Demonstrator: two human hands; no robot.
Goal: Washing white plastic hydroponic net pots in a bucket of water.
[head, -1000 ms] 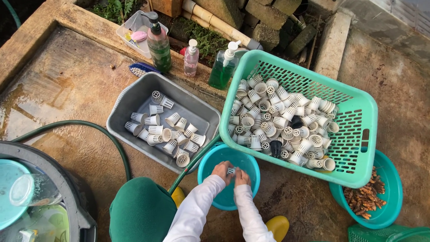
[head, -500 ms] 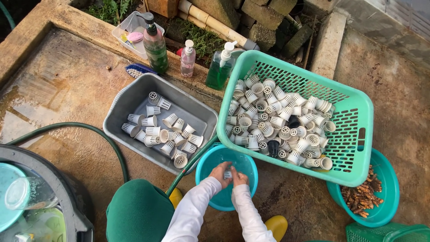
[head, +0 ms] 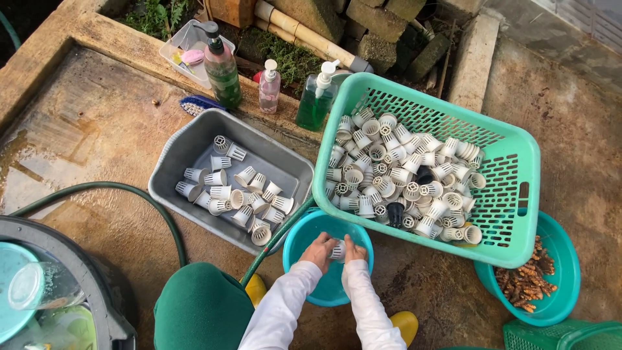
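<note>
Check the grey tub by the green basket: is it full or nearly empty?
Partly filled. White slotted cups lie in a loose single layer across the grey tub, with bare floor showing at its far end, unlike the heaped green basket.

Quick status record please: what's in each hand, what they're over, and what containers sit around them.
left hand: gripping a white slotted cup
right hand: on the same cup
under hands: teal basin
grey tub: about twenty white cups, left of basin
green basket: heaped white cups, one black
right teal bowl: brown root scraps
hose: curves past the tub
</note>
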